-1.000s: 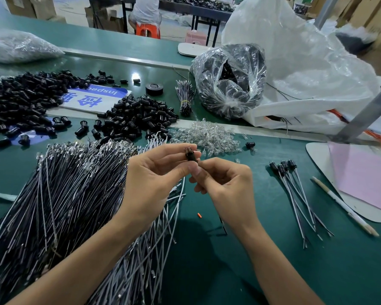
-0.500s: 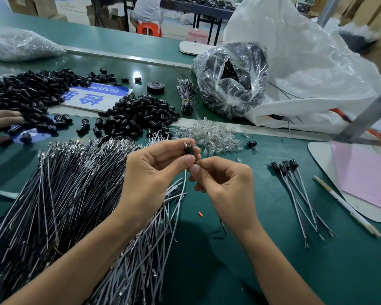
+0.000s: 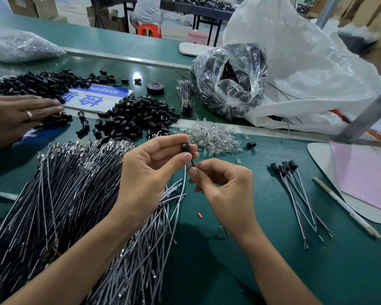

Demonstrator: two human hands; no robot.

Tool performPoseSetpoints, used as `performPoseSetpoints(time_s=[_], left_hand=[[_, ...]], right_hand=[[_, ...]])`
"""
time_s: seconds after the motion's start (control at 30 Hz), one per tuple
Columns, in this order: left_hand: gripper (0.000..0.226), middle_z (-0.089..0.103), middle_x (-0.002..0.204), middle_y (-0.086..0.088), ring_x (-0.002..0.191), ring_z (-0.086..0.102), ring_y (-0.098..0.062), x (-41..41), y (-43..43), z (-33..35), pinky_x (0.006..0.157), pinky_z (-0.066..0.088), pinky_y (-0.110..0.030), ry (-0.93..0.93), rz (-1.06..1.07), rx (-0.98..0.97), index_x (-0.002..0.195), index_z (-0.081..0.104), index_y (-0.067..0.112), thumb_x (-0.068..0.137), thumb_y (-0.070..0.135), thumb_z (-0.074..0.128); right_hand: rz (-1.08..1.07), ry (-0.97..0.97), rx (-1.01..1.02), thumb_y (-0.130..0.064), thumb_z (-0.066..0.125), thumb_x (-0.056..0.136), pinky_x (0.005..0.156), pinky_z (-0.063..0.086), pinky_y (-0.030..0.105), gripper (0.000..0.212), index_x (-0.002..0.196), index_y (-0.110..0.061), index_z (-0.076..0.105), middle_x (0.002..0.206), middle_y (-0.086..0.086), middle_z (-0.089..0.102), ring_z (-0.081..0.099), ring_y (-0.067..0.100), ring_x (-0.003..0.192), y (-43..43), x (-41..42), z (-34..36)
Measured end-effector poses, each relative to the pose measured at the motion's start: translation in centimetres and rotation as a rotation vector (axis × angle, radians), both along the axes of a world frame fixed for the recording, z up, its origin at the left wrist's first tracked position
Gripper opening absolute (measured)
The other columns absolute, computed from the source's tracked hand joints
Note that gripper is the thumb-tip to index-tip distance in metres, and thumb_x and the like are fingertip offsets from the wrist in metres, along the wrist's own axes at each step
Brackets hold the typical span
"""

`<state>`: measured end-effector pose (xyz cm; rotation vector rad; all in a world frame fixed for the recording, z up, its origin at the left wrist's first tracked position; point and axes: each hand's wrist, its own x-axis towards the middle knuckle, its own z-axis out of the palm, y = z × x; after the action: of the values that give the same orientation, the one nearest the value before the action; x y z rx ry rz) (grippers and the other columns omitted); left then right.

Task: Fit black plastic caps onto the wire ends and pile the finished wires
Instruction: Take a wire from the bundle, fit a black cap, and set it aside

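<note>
My left hand (image 3: 150, 172) pinches a black plastic cap (image 3: 185, 149) between thumb and fingers above the table. Just below it my right hand (image 3: 224, 190) pinches the wire (image 3: 192, 161) that runs out of the cap's bottom; its loose ends trail down towards the wire heap. A big heap of uncapped black and white wires (image 3: 59, 205) lies at the left. Several capped wires (image 3: 295, 186) lie piled at the right. Loose black caps (image 3: 136, 119) form a mound behind my hands.
Another person's hand (image 3: 15, 115) lies on a second mound of caps (image 3: 31, 84) at far left. Clear small bulbs (image 3: 211, 135), a tape roll (image 3: 155, 88), a tied wire bundle (image 3: 185, 95), plastic bags (image 3: 231, 80), a pen (image 3: 345, 208) and pink paper (image 3: 367, 177) surround the green table.
My hands have drawn slightly apart, so a short length of wire now shows below the cap. Another person's hand has reached in from the left onto the far caps.
</note>
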<state>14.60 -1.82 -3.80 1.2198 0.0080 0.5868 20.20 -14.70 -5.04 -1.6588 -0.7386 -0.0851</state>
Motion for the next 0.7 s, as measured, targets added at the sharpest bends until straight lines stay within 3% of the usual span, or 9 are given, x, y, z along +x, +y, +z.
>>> performPoseSetpoints(time_s=[0.1, 0.23, 0.43, 0.53, 0.7], left_hand=[[0.029, 0.077, 0.094, -0.006, 0.086, 0.074, -0.02, 0.03, 0.02, -0.03, 0.076, 0.055, -0.019, -0.009, 0.001, -0.001, 0.103, 0.068, 0.01, 0.075, 0.004, 0.069], [0.034, 0.076, 0.097, -0.005, 0.084, 0.074, -0.02, -0.07, 0.03, -0.1, 0.074, 0.056, -0.019, 0.013, 0.003, 0.018, 0.108, 0.067, 0.014, 0.074, 0.009, 0.071], [0.043, 0.074, 0.109, -0.001, 0.089, 0.074, -0.021, -0.04, -0.13, -0.23, 0.075, 0.056, -0.021, 0.048, -0.008, 0.018, 0.105, 0.07, 0.012, 0.063, 0.013, 0.079], [0.031, 0.076, 0.1, -0.003, 0.085, 0.074, -0.02, -0.04, -0.42, -0.33, 0.074, 0.056, -0.02, 0.044, -0.004, -0.01, 0.093, 0.075, 0.01, 0.062, 0.003, 0.076], [0.03, 0.077, 0.086, -0.008, 0.08, 0.074, -0.019, -0.09, -0.54, -0.27, 0.075, 0.056, -0.02, -0.015, 0.036, 0.0, 0.09, 0.077, 0.008, 0.061, 0.002, 0.076]], right_hand=[[-0.013, -0.016, -0.003, -0.007, 0.073, 0.084, 0.057, 0.054, 0.027, 0.007, 0.078, -0.012, 0.074, 0.065, -0.007, 0.07, 0.063, 0.006, 0.055, 0.07, -0.05, -0.03], [-0.033, -0.054, 0.004, -0.011, 0.071, 0.083, 0.054, 0.052, 0.038, 0.007, 0.077, -0.014, 0.073, 0.063, -0.004, 0.068, 0.06, 0.02, 0.053, 0.13, -0.1, -0.1], [-0.039, -0.044, 0.041, -0.019, 0.071, 0.085, 0.054, 0.052, 0.038, 0.008, 0.077, -0.02, 0.072, 0.063, -0.005, 0.067, 0.061, 0.02, 0.053, 0.22, -0.19, 0.03], [-0.036, -0.025, 0.051, -0.017, 0.069, 0.086, 0.053, 0.052, 0.039, 0.011, 0.075, -0.018, 0.071, 0.063, -0.004, 0.067, 0.061, 0.021, 0.053, 0.28, -0.21, -0.05], [-0.027, -0.004, 0.061, -0.02, 0.069, 0.085, 0.055, 0.052, 0.043, 0.014, 0.073, -0.015, 0.07, 0.064, -0.001, 0.068, 0.061, 0.025, 0.056, 0.53, -0.42, -0.29]])
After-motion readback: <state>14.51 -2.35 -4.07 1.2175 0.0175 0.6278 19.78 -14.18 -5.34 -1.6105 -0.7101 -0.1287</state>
